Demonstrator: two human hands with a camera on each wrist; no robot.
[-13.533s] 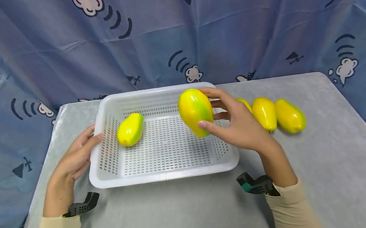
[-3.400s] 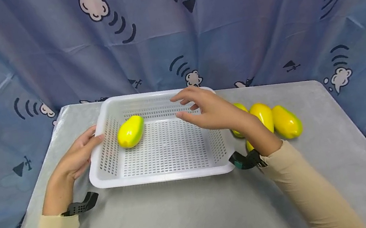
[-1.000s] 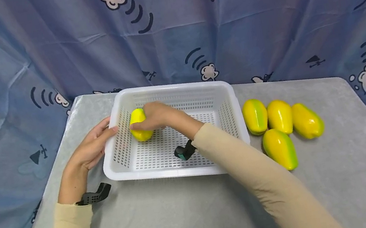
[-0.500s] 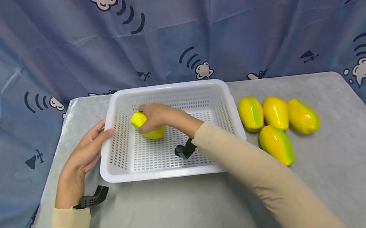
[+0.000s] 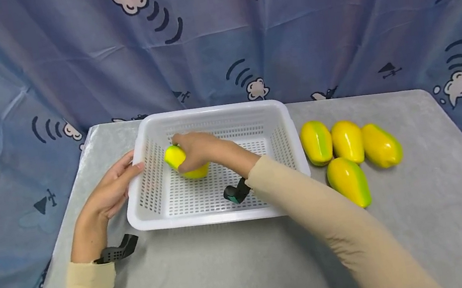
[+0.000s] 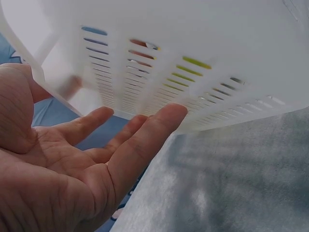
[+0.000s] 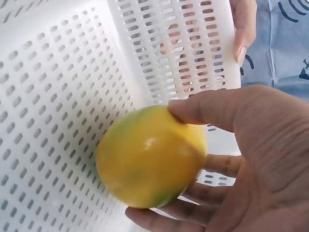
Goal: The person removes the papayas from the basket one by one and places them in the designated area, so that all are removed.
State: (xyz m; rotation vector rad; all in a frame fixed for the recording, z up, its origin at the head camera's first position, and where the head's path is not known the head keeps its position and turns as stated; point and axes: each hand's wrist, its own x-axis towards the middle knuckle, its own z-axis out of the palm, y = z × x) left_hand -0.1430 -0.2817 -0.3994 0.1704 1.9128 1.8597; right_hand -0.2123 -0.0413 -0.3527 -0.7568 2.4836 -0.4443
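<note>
A white perforated plastic basket (image 5: 220,216) stands on the table. My left hand (image 5: 112,192) holds its left rim, thumb over the edge; in the left wrist view the fingers (image 6: 140,145) lie along the outer side wall. Inside the basket, toward the left end, my right hand (image 5: 199,149) grips a glossy yellow-green papaya (image 5: 174,157), which lies slanted and is partly covered by the hand. The right wrist view shows the thumb on one side of this papaya (image 7: 149,154) and the other fingers curled around the opposite side, close over the slotted floor.
Several more papayas (image 5: 347,143) lie grouped on the grey table (image 5: 217,279), just right of the basket. A blue patterned curtain (image 5: 195,38) hangs behind the table's far edge. The right sleeve (image 5: 317,221) crosses over the basket's front right corner.
Earlier, the right hand held a papaya over the basket's right side, then hovered there with none. Since one second ago, the papaya in the basket has been turned from upright to slanted within its grip.
</note>
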